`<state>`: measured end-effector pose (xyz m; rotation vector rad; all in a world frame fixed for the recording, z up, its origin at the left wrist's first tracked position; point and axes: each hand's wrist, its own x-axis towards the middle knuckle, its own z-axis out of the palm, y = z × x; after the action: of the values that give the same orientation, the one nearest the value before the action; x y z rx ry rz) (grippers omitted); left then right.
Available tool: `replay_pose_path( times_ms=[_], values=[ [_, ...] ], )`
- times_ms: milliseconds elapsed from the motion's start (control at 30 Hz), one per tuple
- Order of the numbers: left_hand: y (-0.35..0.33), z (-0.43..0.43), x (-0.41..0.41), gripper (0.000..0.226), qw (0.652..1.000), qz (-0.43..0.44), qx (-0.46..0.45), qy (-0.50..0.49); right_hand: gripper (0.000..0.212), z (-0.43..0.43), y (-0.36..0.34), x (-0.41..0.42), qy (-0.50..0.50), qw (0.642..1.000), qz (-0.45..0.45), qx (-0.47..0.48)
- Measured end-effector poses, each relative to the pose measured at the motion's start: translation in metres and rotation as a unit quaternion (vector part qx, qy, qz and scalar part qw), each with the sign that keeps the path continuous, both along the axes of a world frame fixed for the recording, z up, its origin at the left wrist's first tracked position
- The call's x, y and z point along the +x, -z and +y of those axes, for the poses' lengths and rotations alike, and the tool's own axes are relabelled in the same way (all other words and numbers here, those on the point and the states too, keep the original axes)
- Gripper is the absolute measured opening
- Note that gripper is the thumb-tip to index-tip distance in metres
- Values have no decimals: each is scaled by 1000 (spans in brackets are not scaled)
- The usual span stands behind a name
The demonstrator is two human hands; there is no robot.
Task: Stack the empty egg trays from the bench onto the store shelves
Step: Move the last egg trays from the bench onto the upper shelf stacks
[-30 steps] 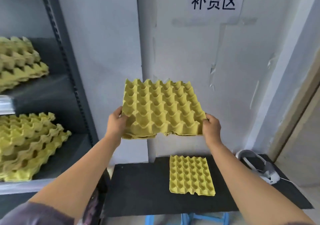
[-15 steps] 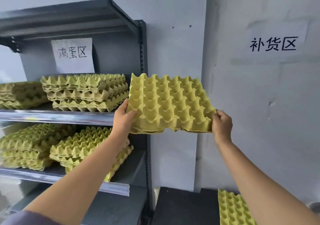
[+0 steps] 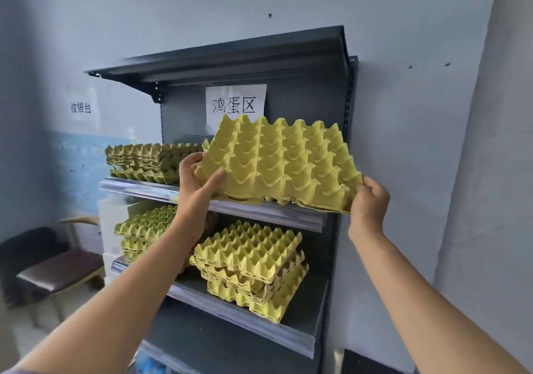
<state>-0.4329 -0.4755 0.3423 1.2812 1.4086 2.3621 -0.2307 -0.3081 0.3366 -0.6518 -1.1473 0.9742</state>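
Our left hand (image 3: pixel 194 184) and right hand (image 3: pixel 370 199) each gripped an edge of the yellow moulded-pulp egg tray (image 3: pixel 282 163). It tilted over the grey metal shelf (image 3: pixel 259 210) just below them.

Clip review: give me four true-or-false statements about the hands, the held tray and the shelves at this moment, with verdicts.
1. The left hand and the right hand each grip an edge of the held tray. True.
2. The held tray carries eggs. False: its cups are empty.
3. A stack of trays lies on the upper shelf, left of the held tray. True.
4. The lower shelf has one stack. False: a left stack and a right stack lie on it.
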Motion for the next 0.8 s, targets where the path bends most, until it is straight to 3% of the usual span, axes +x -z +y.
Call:
replay_pose_path(
  times_ms=[133,367,567,800],
  values=[
    [3,-10,-62,45,998,10,0,-62,37,-1,-18,-72,-27,999,-29,37],
    [-12,6,-163,34,986,-15,-14,-166,46,12,-60,-185,-63,990,-90,91],
    [-34,17,-250,45,978,-78,-24,-193,40,37,-89,-284,-84,979,-136,124],
    [-54,35,-343,44,954,-159,11,-253,43,26,-111,-375,-97,962,-212,144]
  ],
)
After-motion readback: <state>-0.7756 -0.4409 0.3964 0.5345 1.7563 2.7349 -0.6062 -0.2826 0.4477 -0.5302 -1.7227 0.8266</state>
